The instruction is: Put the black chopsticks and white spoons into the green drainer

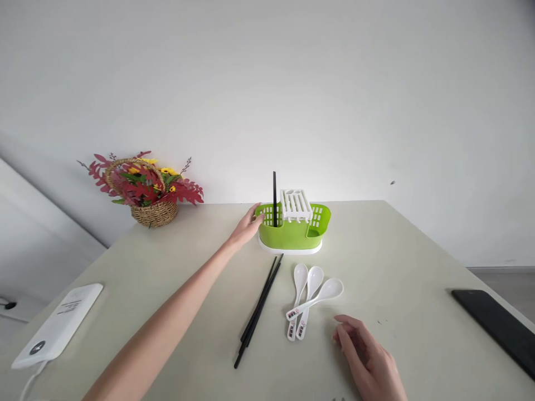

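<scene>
My left hand [248, 225] reaches forward and grips the left end of a green utensil holder [288, 236], thumb in front of the rim; its other fingers are partly hidden. The holder has a white slotted rack [296, 205] on top and a white base. A pair of black chopsticks [275, 195] stands upright in its left compartment. In front of it, more black chopsticks [259, 312] lie in a loose bundle on the table. To their right, three white spoons [315, 292] lie crossed over each other. Beside the spoon handles rests my right hand [368, 356], fingers loosely curled and apart, holding nothing.
A wicker basket [154, 214] of red and yellow artificial flowers stands at the back left of the table [200, 356]. At the left lies a white power bank-like device [62, 323] with a cable. A black phone [493, 323] lies along the right edge. A wall is behind.
</scene>
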`<state>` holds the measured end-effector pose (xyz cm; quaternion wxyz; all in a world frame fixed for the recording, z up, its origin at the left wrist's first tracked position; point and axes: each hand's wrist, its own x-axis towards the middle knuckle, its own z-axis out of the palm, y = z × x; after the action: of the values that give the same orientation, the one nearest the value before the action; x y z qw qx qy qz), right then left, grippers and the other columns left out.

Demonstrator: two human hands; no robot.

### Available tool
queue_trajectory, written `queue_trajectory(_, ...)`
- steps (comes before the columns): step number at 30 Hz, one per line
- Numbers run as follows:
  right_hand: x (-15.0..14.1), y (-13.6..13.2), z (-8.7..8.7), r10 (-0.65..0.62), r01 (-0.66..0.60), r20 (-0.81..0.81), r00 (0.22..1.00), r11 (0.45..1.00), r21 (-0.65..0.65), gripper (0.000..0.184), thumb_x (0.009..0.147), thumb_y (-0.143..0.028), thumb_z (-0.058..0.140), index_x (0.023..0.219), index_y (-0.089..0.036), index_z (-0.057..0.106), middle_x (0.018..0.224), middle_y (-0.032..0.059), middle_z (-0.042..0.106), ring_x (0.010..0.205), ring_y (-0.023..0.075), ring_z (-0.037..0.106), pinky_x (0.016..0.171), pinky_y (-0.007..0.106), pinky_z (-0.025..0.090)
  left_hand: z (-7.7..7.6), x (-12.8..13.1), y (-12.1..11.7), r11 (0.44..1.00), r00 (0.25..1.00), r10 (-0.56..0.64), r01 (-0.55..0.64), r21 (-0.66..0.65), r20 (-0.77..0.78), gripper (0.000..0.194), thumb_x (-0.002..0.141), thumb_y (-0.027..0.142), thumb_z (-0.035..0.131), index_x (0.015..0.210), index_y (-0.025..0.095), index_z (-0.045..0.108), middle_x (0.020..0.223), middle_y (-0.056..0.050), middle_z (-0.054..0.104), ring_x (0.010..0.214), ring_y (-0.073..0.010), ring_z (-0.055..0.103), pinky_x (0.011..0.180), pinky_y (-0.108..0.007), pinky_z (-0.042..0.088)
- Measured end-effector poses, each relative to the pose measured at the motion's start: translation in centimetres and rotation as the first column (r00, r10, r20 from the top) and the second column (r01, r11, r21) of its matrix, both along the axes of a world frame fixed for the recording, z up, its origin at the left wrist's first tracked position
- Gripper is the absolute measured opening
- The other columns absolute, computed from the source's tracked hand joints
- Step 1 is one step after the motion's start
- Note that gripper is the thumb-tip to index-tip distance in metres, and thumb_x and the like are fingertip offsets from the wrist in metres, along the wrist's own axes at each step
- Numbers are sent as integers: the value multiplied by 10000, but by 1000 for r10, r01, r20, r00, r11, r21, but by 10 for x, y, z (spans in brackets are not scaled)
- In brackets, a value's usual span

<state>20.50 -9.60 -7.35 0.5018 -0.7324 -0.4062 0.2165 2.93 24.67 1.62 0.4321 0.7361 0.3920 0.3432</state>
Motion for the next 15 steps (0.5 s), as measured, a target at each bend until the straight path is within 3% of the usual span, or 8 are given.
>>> queue_trajectory(3,6,-2,-7,27,-25,42,999,999,-47,407,940,-633,529,1082,-288,693,874,13,766,808,173,740,716,208,547,1,-1,-13,1000,1000,-2,1,-30,-26,759,976,660,534,1622,300,364,1628,-64,469,1450,-308,504,1206,-397,396)
queue_trajectory(7,20,-4,-17,113,-104,95,989,990,-97,436,914,-640,566,1100,-269,700,898,28,785,803,181,766,673,200,572,0,-8,-29,1000,1000,-11,11,-3,4,748,970,662,548,1601,296,383,1639,-75,452,1456,-287,500,1169,-374,435)
queue_trajectory(9,24,-5,-20,124,-112,105,987,987,-112,442,917,-635,566,1121,-266,699,937,37,793,819,185,772,681,204,581,-4,-17,-39,992,993,102,-106,63,63,666,986,620,541,1535,256,445,1593,-107,507,1400,-261,552,1110,-355,479)
queue_trajectory(12,23,-6,-21,111,-95,110,988,986,-140,443,917,-642,559,1126,-276,698,955,34,797,829,186,775,681,208,581,-14,-34,-62,942,952,303,-307,136,48,452,1011,585,494,1228,208,616,1259,-111,717,1122,-223,689,928,-321,538)
queue_trajectory(13,22,-6,-20,96,-79,112,989,986,-145,440,915,-644,559,1124,-282,699,948,30,796,833,188,775,675,209,577,-17,-41,-73,945,956,294,-289,155,-10,418,1015,589,479,1093,211,639,1109,-87,746,1001,-211,705,853,-308,538)
queue_trajectory(15,17,-7,-17,48,-32,117,992,990,-138,431,916,-642,556,1123,-293,700,945,23,793,853,191,771,676,214,566,-23,-52,-95,978,972,148,-116,176,-183,434,1016,607,468,889,220,619,873,-37,728,793,-190,683,717,-292,505)
